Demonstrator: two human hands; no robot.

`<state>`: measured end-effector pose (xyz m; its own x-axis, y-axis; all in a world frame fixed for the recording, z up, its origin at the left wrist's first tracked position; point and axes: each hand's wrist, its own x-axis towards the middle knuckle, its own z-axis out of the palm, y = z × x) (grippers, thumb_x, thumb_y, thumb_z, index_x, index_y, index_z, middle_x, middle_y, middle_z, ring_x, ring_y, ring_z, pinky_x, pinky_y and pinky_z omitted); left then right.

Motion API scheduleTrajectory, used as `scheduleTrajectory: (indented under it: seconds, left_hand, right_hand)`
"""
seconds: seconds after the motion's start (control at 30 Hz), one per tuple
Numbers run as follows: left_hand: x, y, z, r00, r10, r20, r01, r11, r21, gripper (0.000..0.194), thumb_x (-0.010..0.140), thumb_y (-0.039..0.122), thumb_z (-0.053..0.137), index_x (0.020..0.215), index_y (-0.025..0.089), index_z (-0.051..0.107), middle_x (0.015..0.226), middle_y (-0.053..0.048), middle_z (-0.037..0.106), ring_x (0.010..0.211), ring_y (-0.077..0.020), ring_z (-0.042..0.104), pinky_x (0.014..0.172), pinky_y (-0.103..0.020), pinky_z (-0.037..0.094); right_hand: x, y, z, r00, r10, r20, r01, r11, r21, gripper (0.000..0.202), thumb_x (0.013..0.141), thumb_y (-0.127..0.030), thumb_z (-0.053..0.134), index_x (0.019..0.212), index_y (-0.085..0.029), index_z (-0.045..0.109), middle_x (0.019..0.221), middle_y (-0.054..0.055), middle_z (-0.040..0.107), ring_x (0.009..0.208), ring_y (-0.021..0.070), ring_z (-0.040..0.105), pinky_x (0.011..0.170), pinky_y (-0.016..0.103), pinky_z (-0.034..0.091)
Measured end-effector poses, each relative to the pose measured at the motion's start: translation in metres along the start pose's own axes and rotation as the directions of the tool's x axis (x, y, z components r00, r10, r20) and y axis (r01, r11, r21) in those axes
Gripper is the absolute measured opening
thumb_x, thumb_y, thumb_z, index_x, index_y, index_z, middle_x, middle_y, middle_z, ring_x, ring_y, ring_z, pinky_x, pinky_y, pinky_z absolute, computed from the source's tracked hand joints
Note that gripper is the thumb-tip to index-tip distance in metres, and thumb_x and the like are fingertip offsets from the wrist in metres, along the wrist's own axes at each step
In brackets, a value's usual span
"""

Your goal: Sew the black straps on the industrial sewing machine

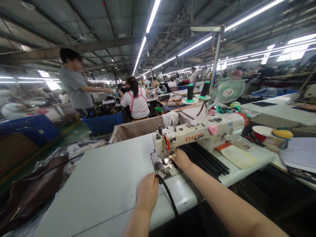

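Trailing from the left fingers (154, 181), a black strap (170, 196) curves downward.

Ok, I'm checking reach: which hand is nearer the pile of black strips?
Right. The right hand is just left of the pile; the left hand is farther left and nearer the body, holding one strip.

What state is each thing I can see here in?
Left hand: closed on black strap
Black strap: curved
Right hand: partly hidden, grip unclear
Sewing machine: work area lit; running unclear
Black strips: lying bunched
Thread spools: upright, wound
Fan: spinning unclear
Ceiling lights: on
Blue crate: filled
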<state>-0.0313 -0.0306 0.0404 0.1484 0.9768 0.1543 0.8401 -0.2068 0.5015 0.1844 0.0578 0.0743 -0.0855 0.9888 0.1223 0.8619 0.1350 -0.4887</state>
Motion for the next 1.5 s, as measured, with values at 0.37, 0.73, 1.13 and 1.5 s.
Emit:
scheduleTrajectory:
  seconds: [0.37, 0.73, 1.13, 1.5]
  left_hand:
    - [-0.003, -0.001, 0.0, 0.999, 0.034, -0.002, -0.034, 0.998, -0.052, 0.033, 0.102, 0.018, 0.039, 0.102, 0.02, 0.072, 0.105, -0.008, 0.076, 0.099, -0.0227, 0.07, 0.092, -0.035, 0.048]
    - [-0.003, -0.006, 0.005, 0.999, 0.036, 0.007, -0.035, 0.997, -0.069, 0.034, 0.102, 0.02, 0.037, 0.102, 0.02, 0.071, 0.107, -0.01, 0.075, 0.101, -0.0236, 0.069, 0.091, -0.036, 0.05]
    - [-0.003, -0.008, 0.007, 1.0, 0.029, 0.012, -0.028, 0.997, -0.068, 0.038, 0.103, 0.023, 0.033, 0.108, 0.019, 0.07, 0.11, -0.01, 0.075, 0.104, -0.0243, 0.069, 0.096, -0.038, 0.05]
    - [-0.002, -0.008, 0.007, 1.0, 0.025, 0.01, -0.024, 0.997, -0.071, 0.035, 0.102, 0.021, 0.036, 0.105, 0.021, 0.071, 0.106, -0.009, 0.075, 0.103, -0.0226, 0.069, 0.096, -0.036, 0.05]
  right_hand:
    - [-0.074, 0.038, -0.045, 0.984, 0.164, -0.072, -0.128, 0.924, 0.359, 0.025, 0.085, -0.034, 0.057, 0.089, -0.022, 0.079, 0.07, 0.001, 0.077, 0.065, 0.0189, 0.069, 0.062, 0.028, 0.05]
    - [-0.121, 0.121, -0.13, 0.836, 0.461, -0.299, -0.373, 0.876, 0.306, 0.04, 0.074, -0.062, 0.059, 0.06, -0.025, 0.065, 0.046, -0.001, 0.061, 0.049, 0.0201, 0.058, 0.053, 0.032, 0.043]
    - [-0.143, 0.168, -0.152, 0.706, 0.572, -0.417, -0.578, 0.806, 0.128, 0.031, 0.071, -0.034, 0.056, 0.092, -0.024, 0.077, 0.094, 0.01, 0.084, 0.093, 0.0339, 0.076, 0.079, 0.04, 0.054]
    - [-0.159, 0.201, -0.157, 0.705, 0.551, -0.446, -0.609, 0.793, 0.019, 0.022, 0.073, -0.043, 0.057, 0.073, -0.03, 0.074, 0.066, 0.014, 0.077, 0.059, 0.0338, 0.071, 0.062, 0.045, 0.05]
